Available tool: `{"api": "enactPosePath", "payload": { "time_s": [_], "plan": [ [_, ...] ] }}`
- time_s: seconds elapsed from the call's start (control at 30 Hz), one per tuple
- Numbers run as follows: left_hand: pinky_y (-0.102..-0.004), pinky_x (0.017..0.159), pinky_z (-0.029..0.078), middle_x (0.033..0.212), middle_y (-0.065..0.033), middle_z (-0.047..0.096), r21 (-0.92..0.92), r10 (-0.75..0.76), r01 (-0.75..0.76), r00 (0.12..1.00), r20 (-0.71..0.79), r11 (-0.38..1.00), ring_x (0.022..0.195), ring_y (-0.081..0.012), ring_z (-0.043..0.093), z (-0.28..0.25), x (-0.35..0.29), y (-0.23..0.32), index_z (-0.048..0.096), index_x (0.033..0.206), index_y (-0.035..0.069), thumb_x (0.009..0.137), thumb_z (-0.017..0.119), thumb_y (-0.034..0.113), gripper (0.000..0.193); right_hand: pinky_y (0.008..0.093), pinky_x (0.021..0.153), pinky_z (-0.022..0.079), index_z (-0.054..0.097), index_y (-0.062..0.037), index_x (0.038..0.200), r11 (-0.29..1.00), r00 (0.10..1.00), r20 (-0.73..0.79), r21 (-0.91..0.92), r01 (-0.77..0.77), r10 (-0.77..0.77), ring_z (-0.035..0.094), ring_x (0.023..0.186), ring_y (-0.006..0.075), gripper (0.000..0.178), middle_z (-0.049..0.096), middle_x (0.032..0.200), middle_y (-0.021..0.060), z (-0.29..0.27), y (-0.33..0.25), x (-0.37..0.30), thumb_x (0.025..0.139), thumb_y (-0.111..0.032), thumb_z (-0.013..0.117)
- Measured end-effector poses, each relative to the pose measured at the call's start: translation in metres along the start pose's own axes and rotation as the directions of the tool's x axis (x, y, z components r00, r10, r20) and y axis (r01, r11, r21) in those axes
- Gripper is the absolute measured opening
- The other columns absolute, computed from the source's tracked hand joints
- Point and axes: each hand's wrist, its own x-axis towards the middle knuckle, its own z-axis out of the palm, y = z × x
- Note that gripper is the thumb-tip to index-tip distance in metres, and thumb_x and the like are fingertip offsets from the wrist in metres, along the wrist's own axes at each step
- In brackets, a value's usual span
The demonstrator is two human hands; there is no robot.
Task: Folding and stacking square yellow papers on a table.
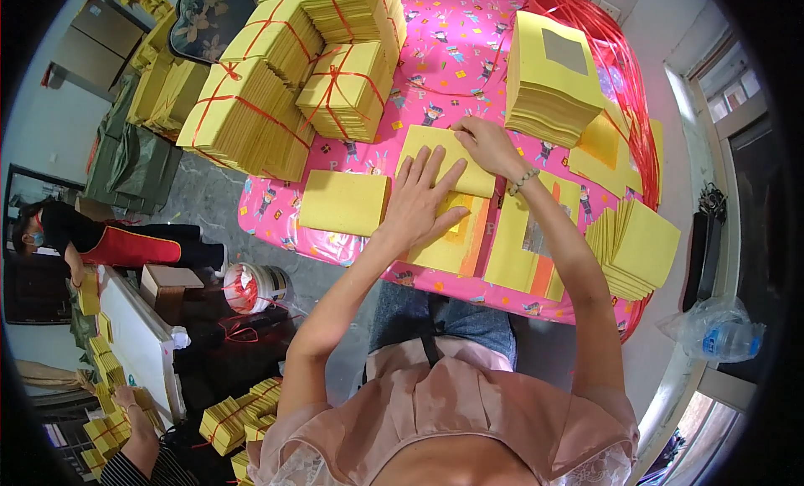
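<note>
My left hand (pixel 429 184) lies flat with its fingers spread on a folded sheet of yellow paper (pixel 479 173) in front of me. The curled fingers of my right hand (pixel 487 144), which wears a beaded bracelet, grip that paper at its far right corner. Beneath it lies a yellow sheet with an orange and gold print (pixel 456 247). To the left rests a folded yellow packet (pixel 343 203). Under my right forearm is another yellow sheet (pixel 511 255) with a silvery patch and an orange strip.
Yellow bundles (pixel 335 88) tied with red string stand at the far left of the pink table cover (pixel 444 33). A tall paper stack (pixel 548 84), red string (pixel 632 92) and fanned yellow packets (pixel 636 247) line the right. Other people work at a white table (pixel 138 343).
</note>
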Motion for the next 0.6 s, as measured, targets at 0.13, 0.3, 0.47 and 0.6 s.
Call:
{"api": "enactPosePath", "payload": {
  "time_s": [0.13,0.3,0.47,0.6],
  "plan": [
    [-0.0559,0.118,0.02,0.157,-0.0195,0.031,0.002,0.001,-0.001,1.0,0.002,1.0,0.145,-0.0424,0.025,0.001,0.0,0.0,0.034,0.154,0.023,0.092,0.057,0.056,0.074,0.0478,0.086,0.051,0.068,0.0004,0.104,1.0,1.0,0.011,0.0,0.0,0.0,0.066,0.095,0.0387,0.027,0.07,0.098,0.022,0.002,0.003,0.0,0.096,-0.022,0.056],
    [-0.0557,0.118,0.02,0.156,-0.02,0.032,-0.007,-0.002,0.002,1.0,0.006,1.0,0.145,-0.0426,0.026,0.002,-0.001,-0.001,0.035,0.154,0.023,0.092,0.057,0.055,0.073,0.0486,0.084,0.051,0.067,-0.0001,0.103,1.0,1.0,-0.004,-0.029,0.006,-0.006,0.066,0.095,0.039,0.024,0.07,0.098,0.0213,0.005,0.003,0.0,0.095,-0.02,0.058],
    [-0.0574,0.117,0.022,0.152,-0.0245,0.036,-0.044,0.017,-0.017,1.0,-0.001,0.999,0.142,-0.0464,0.03,0.004,0.001,-0.001,0.041,0.151,0.019,0.093,0.057,0.054,0.07,0.0437,0.08,0.051,0.066,0.0021,0.107,0.998,0.999,-0.025,-0.054,0.023,-0.024,0.066,0.09,0.0363,0.024,0.068,0.099,0.0201,0.004,0.004,-0.001,0.095,-0.017,0.059],
    [-0.0558,0.118,0.02,0.156,-0.0213,0.032,-0.037,-0.012,0.014,0.999,0.051,0.999,0.145,-0.0441,0.025,0.003,0.0,0.0,0.039,0.152,0.021,0.093,0.056,0.054,0.069,0.0442,0.088,0.049,0.064,0.001,0.112,0.974,0.991,-0.079,-0.207,0.093,-0.112,0.062,0.104,0.0358,0.025,0.065,0.109,0.0179,0.005,-0.002,-0.012,0.094,-0.015,0.059]
  ]
}}
